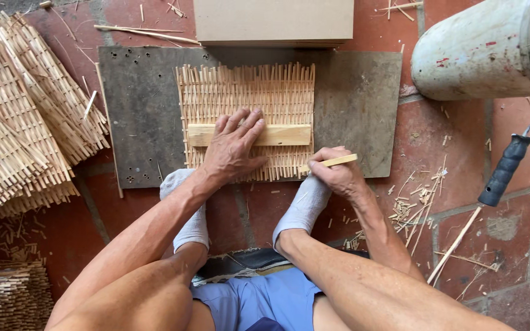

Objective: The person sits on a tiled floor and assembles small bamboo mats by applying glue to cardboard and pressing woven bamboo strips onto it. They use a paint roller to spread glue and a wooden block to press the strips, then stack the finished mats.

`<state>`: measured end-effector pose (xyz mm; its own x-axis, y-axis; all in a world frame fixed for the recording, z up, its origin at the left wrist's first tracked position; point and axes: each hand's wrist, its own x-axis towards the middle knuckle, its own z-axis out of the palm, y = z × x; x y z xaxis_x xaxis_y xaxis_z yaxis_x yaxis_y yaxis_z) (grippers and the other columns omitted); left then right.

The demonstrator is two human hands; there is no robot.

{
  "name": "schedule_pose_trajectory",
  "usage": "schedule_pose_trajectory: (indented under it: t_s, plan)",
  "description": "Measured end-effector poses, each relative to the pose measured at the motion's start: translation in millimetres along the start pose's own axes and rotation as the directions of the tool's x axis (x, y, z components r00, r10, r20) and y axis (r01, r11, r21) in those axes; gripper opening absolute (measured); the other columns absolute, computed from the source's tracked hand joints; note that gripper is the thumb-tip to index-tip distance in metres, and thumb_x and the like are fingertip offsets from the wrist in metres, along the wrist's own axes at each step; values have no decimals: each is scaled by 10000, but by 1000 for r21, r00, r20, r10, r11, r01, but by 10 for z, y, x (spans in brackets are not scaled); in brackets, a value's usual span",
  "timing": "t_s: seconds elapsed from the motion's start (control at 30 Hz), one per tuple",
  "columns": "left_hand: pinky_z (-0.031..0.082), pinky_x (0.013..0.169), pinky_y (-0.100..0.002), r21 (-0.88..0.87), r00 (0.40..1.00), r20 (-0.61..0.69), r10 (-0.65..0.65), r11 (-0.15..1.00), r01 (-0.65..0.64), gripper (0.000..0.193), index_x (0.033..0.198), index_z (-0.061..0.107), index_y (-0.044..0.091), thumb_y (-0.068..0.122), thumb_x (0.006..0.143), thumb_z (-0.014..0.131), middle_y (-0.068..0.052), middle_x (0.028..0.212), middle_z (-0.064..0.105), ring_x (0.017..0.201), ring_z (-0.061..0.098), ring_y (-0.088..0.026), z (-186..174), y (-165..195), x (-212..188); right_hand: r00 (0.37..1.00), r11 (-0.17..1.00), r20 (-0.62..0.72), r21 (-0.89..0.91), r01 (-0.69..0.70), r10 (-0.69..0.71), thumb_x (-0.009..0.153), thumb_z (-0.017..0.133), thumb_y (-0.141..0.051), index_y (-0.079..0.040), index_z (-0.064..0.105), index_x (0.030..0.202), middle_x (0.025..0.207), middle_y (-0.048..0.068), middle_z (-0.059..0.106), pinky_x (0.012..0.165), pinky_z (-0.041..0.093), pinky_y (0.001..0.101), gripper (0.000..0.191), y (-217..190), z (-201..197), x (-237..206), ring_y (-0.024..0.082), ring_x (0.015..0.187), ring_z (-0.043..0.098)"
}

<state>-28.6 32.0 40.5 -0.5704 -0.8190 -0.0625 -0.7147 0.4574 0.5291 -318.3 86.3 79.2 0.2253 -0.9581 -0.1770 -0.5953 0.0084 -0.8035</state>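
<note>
Item: one woven bamboo mat [246, 92] on one dark board [363, 92], with one flat wooden slat [283, 135] pinned across it under my left hand [233, 147], palm down, fingers spread. My right hand [337, 173], just right of that, pinches one thin bamboo strip [337, 161]. Beyond my left: two stacks of finished mats [19, 116].

The floor of red-brown square tiles [455, 138] with grey joints carries a dark grey rectangular board [357, 104], drilled with small holes along its left edge, and just beyond that a stack of plain tan flat boards [274, 21]. To the left lie heaps of woven pale bamboo mats [19, 116] — one more pile sits at the lower left corner [7, 297]. On the right a whitish cylindrical drum [480, 52] lies on its side, near a black-handled tool [504, 171] and scattered bamboo splinters [415, 202].
</note>
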Motion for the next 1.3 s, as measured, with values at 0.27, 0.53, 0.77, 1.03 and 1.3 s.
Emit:
schedule_pose_trajectory:
  t_s: [0.27, 0.53, 0.77, 1.03, 1.3]
  plan:
    - [204, 1228, -479, 52, 998, -44, 35, 998, -33, 956, 1474, 488, 59, 538, 727, 844, -130, 1608, 396, 1488, 305, -309, 110, -25, 18, 985, 975, 92, 158, -158, 145, 914, 675, -165, -20, 725, 863, 709, 53, 735, 577, 551, 290, 161, 61, 92, -33, 115, 626, 675]
    - [197, 1222, -491, 52, 998, -31, 53, 997, -51, 965, 1492, 470, 58, 521, 733, 845, -137, 1616, 381, 1488, 300, -324, 99, -18, 59, 935, 861, -48, 408, -304, 353, 940, 691, -147, -16, 721, 919, 727, 25, 696, 568, 510, 245, 135, 251, 247, -125, 87, 634, 621]
    - [218, 1211, -492, 43, 996, -57, 64, 997, -61, 922, 1466, 493, 53, 486, 733, 847, -132, 1613, 400, 1487, 320, -322, 32, 68, 63, 910, 803, -22, 481, -353, 413, 942, 690, -153, -29, 709, 903, 717, 4, 668, 558, 484, 236, 131, 180, 187, -144, 71, 620, 591]
    - [212, 1219, -487, 49, 999, -26, 35, 998, -34, 925, 1472, 490, 66, 511, 740, 840, -126, 1619, 392, 1491, 305, -314, 15, 67, 34, 937, 890, -14, 318, -328, 350, 932, 688, -172, -37, 729, 876, 726, 1, 676, 569, 483, 248, 151, 156, -223, -180, 78, 640, 588]
    - [193, 1230, -483, 43, 999, -13, 34, 999, -34, 955, 1498, 454, 72, 553, 763, 829, -128, 1629, 365, 1503, 289, -318, 106, 22, 41, 959, 945, -33, 183, -272, 282, 918, 687, -183, -36, 742, 899, 730, 13, 701, 574, 505, 258, 158, 211, -92, -189, 80, 648, 616]
